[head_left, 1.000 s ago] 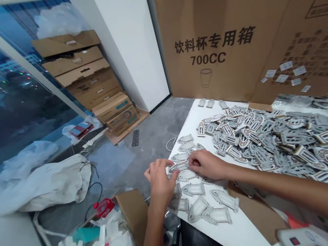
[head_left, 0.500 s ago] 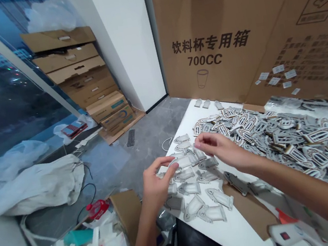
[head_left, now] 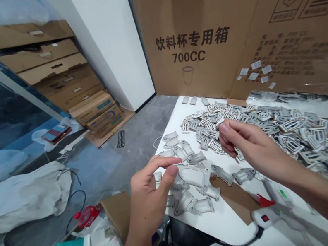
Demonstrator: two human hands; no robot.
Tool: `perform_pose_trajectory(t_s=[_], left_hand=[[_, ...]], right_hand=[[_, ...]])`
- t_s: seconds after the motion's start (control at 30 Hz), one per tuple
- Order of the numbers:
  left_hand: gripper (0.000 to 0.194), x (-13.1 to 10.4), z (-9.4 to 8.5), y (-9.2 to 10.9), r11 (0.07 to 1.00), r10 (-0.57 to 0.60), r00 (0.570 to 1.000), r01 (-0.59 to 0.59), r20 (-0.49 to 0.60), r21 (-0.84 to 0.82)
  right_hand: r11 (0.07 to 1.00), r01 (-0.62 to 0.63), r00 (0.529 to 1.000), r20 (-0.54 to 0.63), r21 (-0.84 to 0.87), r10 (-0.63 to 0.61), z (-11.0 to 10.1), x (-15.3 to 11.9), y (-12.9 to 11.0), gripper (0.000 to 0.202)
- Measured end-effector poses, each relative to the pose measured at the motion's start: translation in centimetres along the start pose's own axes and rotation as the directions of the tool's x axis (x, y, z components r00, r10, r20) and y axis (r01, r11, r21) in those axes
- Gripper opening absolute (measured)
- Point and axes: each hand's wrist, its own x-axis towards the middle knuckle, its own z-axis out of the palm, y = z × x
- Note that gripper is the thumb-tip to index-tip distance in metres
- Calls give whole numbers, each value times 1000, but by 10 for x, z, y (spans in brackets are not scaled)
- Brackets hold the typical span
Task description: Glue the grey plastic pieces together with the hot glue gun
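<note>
My left hand [head_left: 149, 194] is closed, thumb and forefinger pinching the left end of a pale grey arch-shaped piece [head_left: 194, 176]. This piece is held above several similar grey pieces [head_left: 202, 206] spread on the white table [head_left: 197, 231]. My right hand [head_left: 244, 141] is at the near left edge of a large heap of arch-shaped pieces [head_left: 293, 124] with brown-edged white frames. Its thumb and fingers are pressed together, and a small whitish bit shows at the tips, too little to identify.
A white corded tool with a red trigger, like a glue gun [head_left: 269, 216], lies at the near edge beside a brown cardboard strip [head_left: 235, 199]. A large carton [head_left: 190, 13] stands behind the table. Stacked boxes [head_left: 57, 69] are at the left, and a bin of scraps [head_left: 117, 219] is below.
The view has turned right. My left hand now holds the grey piece nearer and higher. My right hand has left the spread pieces and moved right to the heap, its fingers now closed.
</note>
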Motion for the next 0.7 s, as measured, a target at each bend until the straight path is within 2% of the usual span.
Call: perform_pose_trajectory(t_s=[0.1,0.17,0.23,0.3,0.37,0.43,0.6,0.7], left_hand=[[23,-1,4,4,999,29,999,-28,15,-16],[25,-1,7,6,999,35,999,-35,29,-27],[27,0,9,7,999,33,998,-31,48,-32],[28,1,12,8,999,34,996,-31,77,-37],[29,2,15,8,998,48,993,-43,108,-46],[28,3,18,7,997,68,990,-62,121,-51],[22,0,29,4,1000,8,999,-6,54,-29],[26,-5,34,1,998,-48,998,47,-26,-48]], right_hand=[[958,96,986,-108,-270,-129,-5,-9,8,24],[946,119,976,-141,-301,-168,-7,-14,9,15],[984,66,992,-97,-166,-83,-6,-22,6,15],[998,-59,996,73,34,56,-2,-30,-1,24],[967,-195,953,266,165,146,6,-37,-8,35],[929,-281,913,364,241,183,14,-42,-13,36],[846,-388,896,364,366,253,27,-47,-18,34],[841,-383,917,266,382,296,29,-51,-16,37]])
